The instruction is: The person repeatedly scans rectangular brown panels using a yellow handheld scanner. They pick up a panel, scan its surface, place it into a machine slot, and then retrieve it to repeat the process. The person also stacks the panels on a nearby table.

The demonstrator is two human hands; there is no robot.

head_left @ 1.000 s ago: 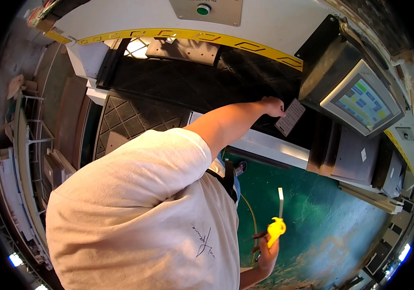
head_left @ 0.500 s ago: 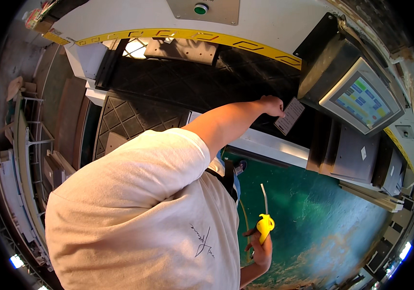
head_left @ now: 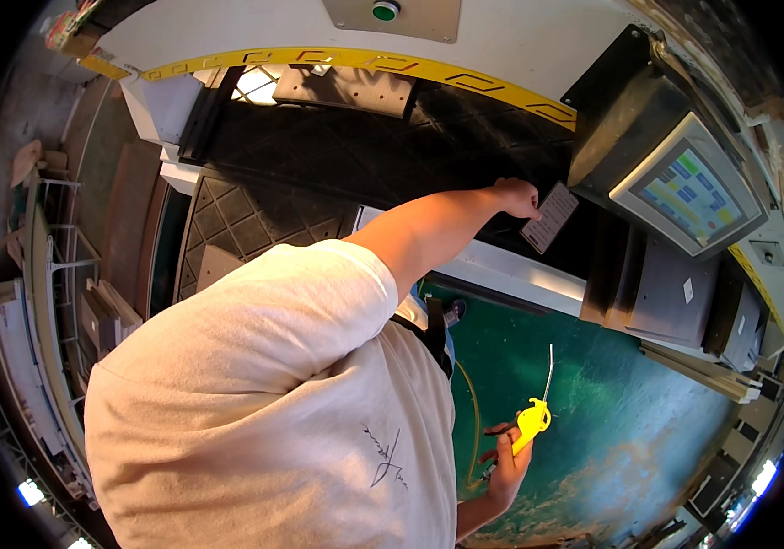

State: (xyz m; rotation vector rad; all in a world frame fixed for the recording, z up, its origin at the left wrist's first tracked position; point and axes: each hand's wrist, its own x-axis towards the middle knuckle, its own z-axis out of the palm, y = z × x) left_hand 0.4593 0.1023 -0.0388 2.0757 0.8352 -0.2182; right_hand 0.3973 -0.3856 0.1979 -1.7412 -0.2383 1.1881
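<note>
Machine's dark bed (head_left: 465, 146) spans the top, far side in shadow. R hand (head_left: 504, 471) wraps yellow air gun (head_left: 531, 423), nozzle up, prob. for clearance; handle part-hidden. L hand (head_left: 515, 197), fingers pinched, has card (head_left: 552, 220) by its edge near bed's R end, prob. leaving its face uncovered; finger undersides hidden.

Warm lt on shirt (head_left: 255, 366), flr (head_left: 630, 412) glare, edges bent.
</note>
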